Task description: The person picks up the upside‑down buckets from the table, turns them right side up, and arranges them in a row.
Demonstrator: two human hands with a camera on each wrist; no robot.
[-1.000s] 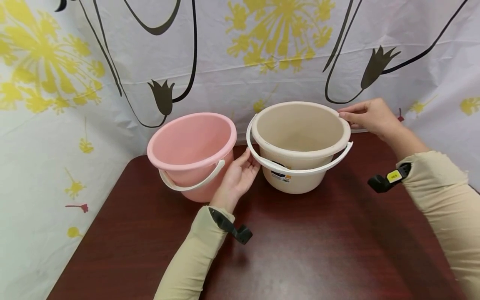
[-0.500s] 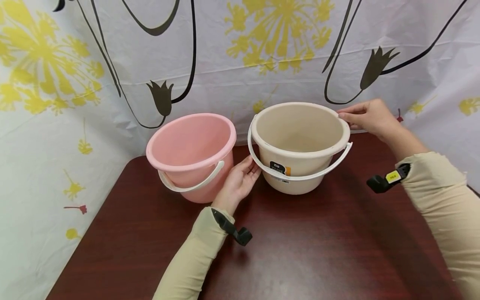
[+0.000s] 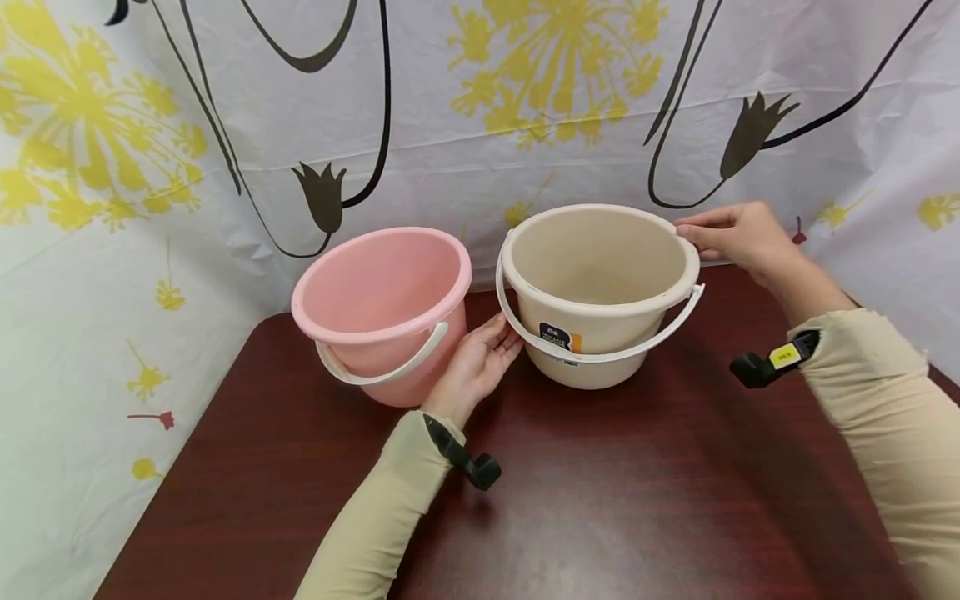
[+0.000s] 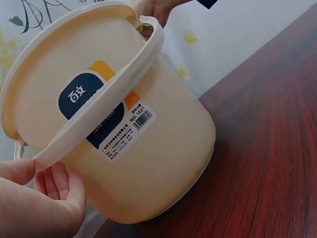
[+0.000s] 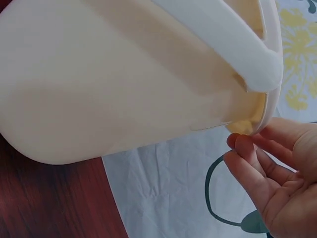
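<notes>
A beige bucket (image 3: 592, 333) stands upright on the dark table, its white handle (image 3: 600, 358) hanging at the front. My right hand (image 3: 738, 237) pinches the rim at the back right; the right wrist view shows the thumb and fingers (image 5: 242, 144) meeting at the rim's edge. My left hand (image 3: 480, 362) is at the bucket's left side, palm up. In the left wrist view its thumb and curled fingers (image 4: 59, 181) pinch the handle near its left end. A blue and orange label (image 4: 104, 99) shows on the bucket's front, partly behind the handle.
A pink bucket (image 3: 397, 325) with a white handle stands close to the left hand, on its left. Behind both buckets hangs a white sheet (image 3: 420, 175) printed with flowers. The reddish-brown table (image 3: 600, 492) stretches toward the front.
The white handle has dropped lower on the beige bucket's front, uncovering more of the label. My left hand has moved slightly down with it. The right hand stays at the rim.
</notes>
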